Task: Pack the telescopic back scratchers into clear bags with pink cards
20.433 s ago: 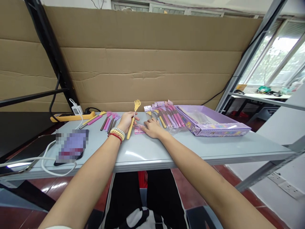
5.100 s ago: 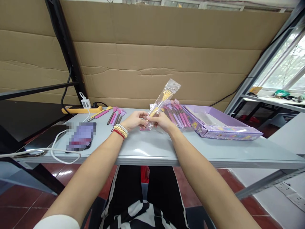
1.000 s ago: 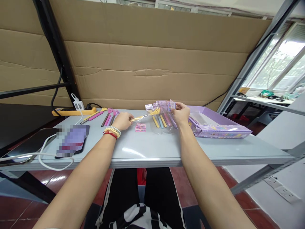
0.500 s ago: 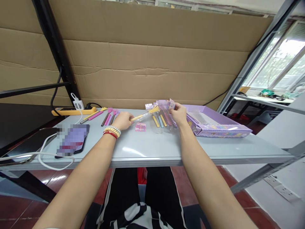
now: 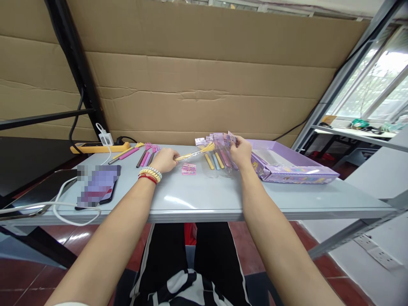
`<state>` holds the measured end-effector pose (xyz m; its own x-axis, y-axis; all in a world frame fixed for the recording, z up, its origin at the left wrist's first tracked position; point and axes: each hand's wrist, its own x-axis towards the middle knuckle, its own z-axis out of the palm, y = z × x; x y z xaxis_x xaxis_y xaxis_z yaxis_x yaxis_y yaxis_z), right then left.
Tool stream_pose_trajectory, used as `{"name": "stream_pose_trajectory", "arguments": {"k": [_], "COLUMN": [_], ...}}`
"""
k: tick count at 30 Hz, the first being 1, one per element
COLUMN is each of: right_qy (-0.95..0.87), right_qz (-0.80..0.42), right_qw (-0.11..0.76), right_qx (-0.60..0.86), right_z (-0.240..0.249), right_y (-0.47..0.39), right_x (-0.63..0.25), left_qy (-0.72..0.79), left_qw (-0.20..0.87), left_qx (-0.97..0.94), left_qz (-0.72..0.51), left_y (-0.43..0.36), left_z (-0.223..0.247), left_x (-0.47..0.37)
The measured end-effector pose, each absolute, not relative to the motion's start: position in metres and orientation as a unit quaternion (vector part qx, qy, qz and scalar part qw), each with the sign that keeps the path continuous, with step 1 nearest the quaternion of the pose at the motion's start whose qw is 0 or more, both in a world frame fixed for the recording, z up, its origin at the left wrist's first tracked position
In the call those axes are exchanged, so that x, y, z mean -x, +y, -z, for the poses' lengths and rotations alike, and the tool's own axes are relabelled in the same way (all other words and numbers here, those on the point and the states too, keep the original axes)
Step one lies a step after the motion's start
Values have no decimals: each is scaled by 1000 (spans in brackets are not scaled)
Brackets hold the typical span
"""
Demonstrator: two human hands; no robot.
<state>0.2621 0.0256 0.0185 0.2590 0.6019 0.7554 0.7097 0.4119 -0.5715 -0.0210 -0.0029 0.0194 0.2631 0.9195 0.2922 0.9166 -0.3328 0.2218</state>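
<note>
My left hand (image 5: 164, 160) is closed on the handle end of a yellow fork-shaped stick (image 5: 208, 147), which points right and seems to lie in clear plastic. My right hand (image 5: 241, 153) pinches the upper end of a clear plastic packet with a purple printed top (image 5: 231, 138). Beside and under that packet lie several wrapped sticks, with yellow handles (image 5: 209, 161), a blue handle (image 5: 216, 161) and a dark pink handle (image 5: 225, 159). Small pink printed cards (image 5: 189, 169) rest on the table between my hands.
A purple open box (image 5: 299, 175) stands right of my right hand. Loose pink fork-topped sticks (image 5: 147, 156) lie beyond my left hand. A phone (image 5: 98, 185), a white cable (image 5: 57, 208) and a yellow power strip (image 5: 100, 147) occupy the table's left. Cardboard (image 5: 204, 97) walls the back.
Both hands keep their holds in nearly the same place. The whole view has shifted very slightly.
</note>
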Motion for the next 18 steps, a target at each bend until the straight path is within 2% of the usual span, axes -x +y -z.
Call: {"name": "stream_pose_trajectory", "arguments": {"k": [11, 18], "right_qy": [-547, -607], "right_qz": [-67, -190], "right_qw": [624, 626], "right_qx": [553, 451], "right_z": [-25, -18], "right_y": [22, 30], "right_x": [-260, -260], "left_qy": [573, 575], "left_qw": [17, 18], "left_qx": [-799, -795], "left_qz": [-184, -191], "left_y": [-3, -4], "left_z": [-19, -22], "left_x": [21, 21]}}
